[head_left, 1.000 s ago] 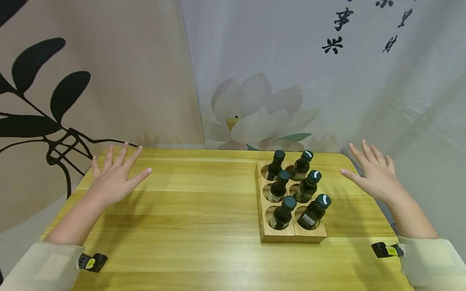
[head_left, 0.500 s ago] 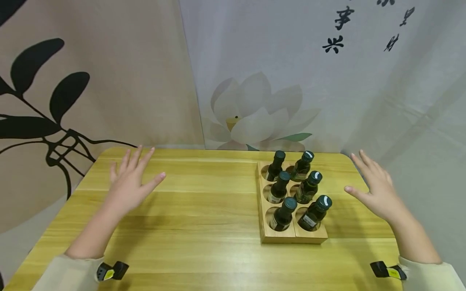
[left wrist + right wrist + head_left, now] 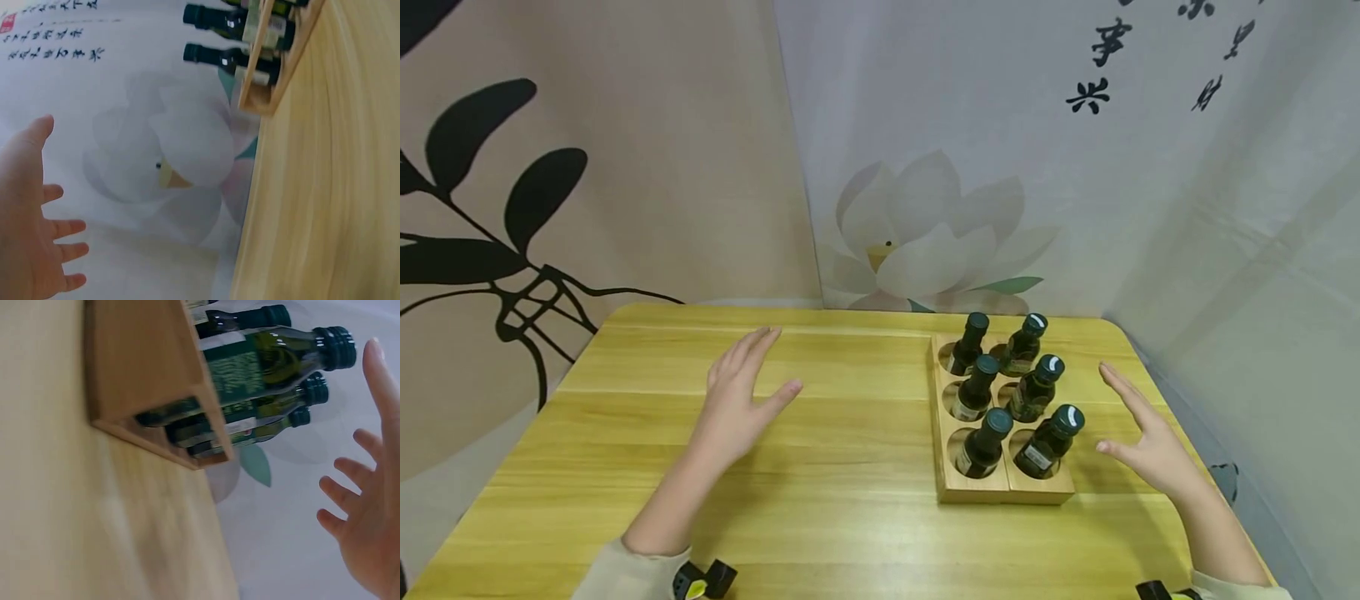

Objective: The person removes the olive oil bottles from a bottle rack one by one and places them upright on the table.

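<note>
Several dark green glass bottles with dark caps stand in the round holes of a wooden rack, right of the table's middle. The front right bottle and the front left bottle lean slightly in their holes. Over the table to the left of the rack hovers my left hand, fingers extended and thumb apart, touching nothing. My right hand hangs just right of the rack, thumb toward the bottles, also holding nothing. From the right wrist view, a bottle with a green label is nearest to that hand's thumb.
The wooden table ends at a fabric backdrop printed with a lotus, leaves and black characters. More cloth borders the table's right side. Each sleeve carries a wrist camera, such as the left one.
My left hand has moved right and slightly toward me, closer to the rack. The right hand has come lower and a little leftward. The bottles and rack stay put.
</note>
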The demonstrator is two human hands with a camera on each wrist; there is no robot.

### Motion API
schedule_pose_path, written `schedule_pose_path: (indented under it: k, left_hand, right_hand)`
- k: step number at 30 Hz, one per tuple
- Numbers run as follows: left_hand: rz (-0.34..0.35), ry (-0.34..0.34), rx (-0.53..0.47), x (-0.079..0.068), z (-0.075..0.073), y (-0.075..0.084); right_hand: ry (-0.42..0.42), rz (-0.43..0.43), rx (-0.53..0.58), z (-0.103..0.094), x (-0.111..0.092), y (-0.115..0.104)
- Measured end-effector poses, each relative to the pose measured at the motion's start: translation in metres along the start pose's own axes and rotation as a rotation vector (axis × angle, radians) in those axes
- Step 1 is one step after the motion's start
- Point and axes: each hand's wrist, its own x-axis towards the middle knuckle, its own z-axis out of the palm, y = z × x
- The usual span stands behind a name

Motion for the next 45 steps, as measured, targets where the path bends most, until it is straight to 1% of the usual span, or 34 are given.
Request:
schedule_pose_path:
  k: [3,7,10,12,16,19,22,25,28,31,37,45]
  left_hand:
    - [-0.011,0.000,-0.054,-0.003,0.009,0.009]
    - [-0.058,-0.014,-0.122,-0.005,0.020,0.020]
    - [-0.083,-0.034,-0.180,-0.008,0.030,0.027]
    - [-0.083,-0.044,-0.218,-0.009,0.038,0.030]
    - [-0.072,-0.053,-0.286,-0.011,0.051,0.039]
    - [-0.054,-0.057,-0.330,-0.011,0.061,0.045]
    - [-0.029,-0.065,-0.376,-0.011,0.071,0.051]
    - [-0.003,-0.074,-0.420,-0.011,0.082,0.057]
    - [0.018,-0.085,-0.459,-0.011,0.091,0.063]
    - [0.023,-0.106,-0.493,-0.009,0.100,0.071]
    - [0.027,-0.162,-0.551,-0.005,0.114,0.084]
    - [0.029,-0.207,-0.605,-0.002,0.129,0.098]
  right_hand:
    - [-0.024,0.026,0.054,0.009,-0.005,0.008]
    - [-0.063,0.049,0.106,0.019,-0.010,0.020]
    - [-0.098,0.051,0.127,0.026,-0.013,0.028]
    - [-0.122,0.054,0.138,0.030,-0.014,0.031]
    - [-0.157,0.087,0.159,0.036,-0.019,0.033]
    - [-0.167,0.101,0.174,0.040,-0.021,0.037]
    - [-0.167,0.075,0.222,0.045,-0.023,0.044]
    - [-0.163,0.027,0.292,0.049,-0.024,0.052]
    - [-0.160,-0.011,0.332,0.052,-0.025,0.058]
    - [-0.166,-0.016,0.360,0.054,-0.025,0.060]
    - [-0.226,-0.021,0.482,0.057,-0.024,0.062]
    - [-0.244,-0.039,0.512,0.058,-0.024,0.067]
